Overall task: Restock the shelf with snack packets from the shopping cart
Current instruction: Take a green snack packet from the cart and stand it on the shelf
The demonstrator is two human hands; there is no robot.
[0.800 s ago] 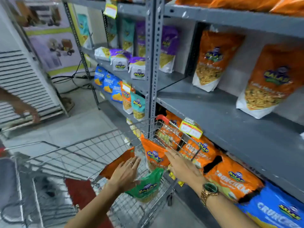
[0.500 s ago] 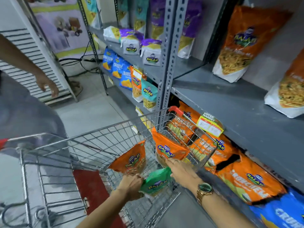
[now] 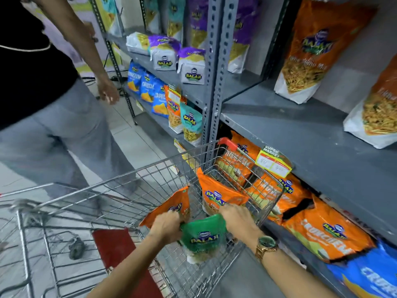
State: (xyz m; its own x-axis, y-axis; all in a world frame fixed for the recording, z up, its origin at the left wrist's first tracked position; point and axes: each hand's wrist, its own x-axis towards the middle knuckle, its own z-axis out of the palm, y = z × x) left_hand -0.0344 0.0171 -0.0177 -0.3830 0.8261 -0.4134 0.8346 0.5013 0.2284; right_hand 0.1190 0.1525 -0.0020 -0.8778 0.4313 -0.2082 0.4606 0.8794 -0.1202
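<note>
A wire shopping cart (image 3: pixel 129 175) stands against the grey shelf (image 3: pixel 311 147). Three snack packets are in its front end: a green one (image 3: pixel 204 237) and two orange ones (image 3: pixel 171 205) (image 3: pixel 214 194) leaning upright behind it. My left hand (image 3: pixel 166 225) is closed on the green packet's upper left corner, in front of the left orange packet. My right hand (image 3: pixel 238 218), with a watch on the wrist, grips its upper right corner beside the cart's wire wall. The shelf's middle board carries two large orange packets (image 3: pixel 318 50) at the back.
Another person (image 3: pixel 53 115) stands close on the left of the cart, one hand hanging near the shelf post (image 3: pixel 214 82). Orange and blue packets (image 3: pixel 326 233) fill the bottom shelf. A yellow price tag (image 3: pixel 272 162) sticks out over the cart's corner. A red flap (image 3: pixel 116 246) lies in the cart.
Both hands came down from open above the packets and closed on the green packet. The other person has stepped much closer on the left. My view has moved nearer the cart.
</note>
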